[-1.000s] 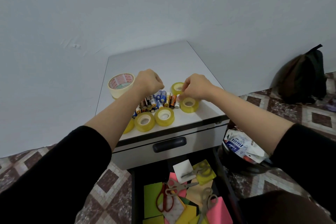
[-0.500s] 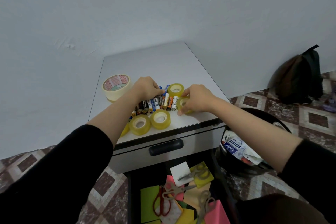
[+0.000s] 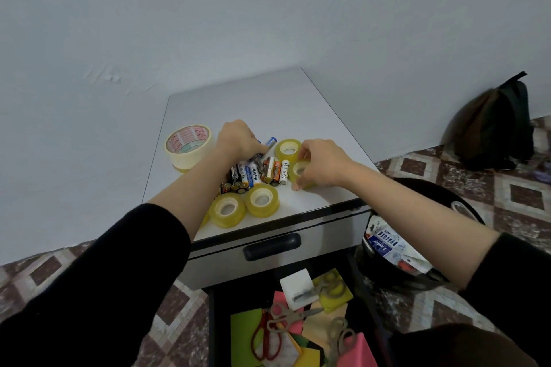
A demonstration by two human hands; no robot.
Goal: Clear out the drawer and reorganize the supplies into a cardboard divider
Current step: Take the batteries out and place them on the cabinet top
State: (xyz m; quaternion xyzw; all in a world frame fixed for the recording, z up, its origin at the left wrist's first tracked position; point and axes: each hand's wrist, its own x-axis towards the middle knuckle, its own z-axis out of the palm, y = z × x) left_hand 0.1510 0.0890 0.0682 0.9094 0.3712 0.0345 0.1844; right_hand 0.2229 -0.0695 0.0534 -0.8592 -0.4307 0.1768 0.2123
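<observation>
On the white cabinet top [image 3: 280,104] lie several batteries [image 3: 256,173] in a row, with small yellow tape rolls around them. My left hand [image 3: 237,140] is curled over the far end of the battery row and grips some batteries. My right hand [image 3: 320,165] pinches a yellow tape roll [image 3: 299,170] at the right end of the row. Another roll [image 3: 287,149] lies just behind it, and two rolls [image 3: 244,205] sit near the front edge. Below, the open drawer [image 3: 295,319] holds sticky notes, scissors [image 3: 269,334] and a white pad [image 3: 296,289].
A large cream packing tape roll [image 3: 187,144] lies on the cabinet's left side. A black bin [image 3: 417,247] with packets stands on the floor to the right. A dark backpack [image 3: 495,125] leans on the wall at far right. Patterned floor tiles surround the cabinet.
My right hand has shifted the yellow roll slightly left toward the battery row and tilted it. My left hand has settled lower onto the far batteries. The camera has dipped slightly.
</observation>
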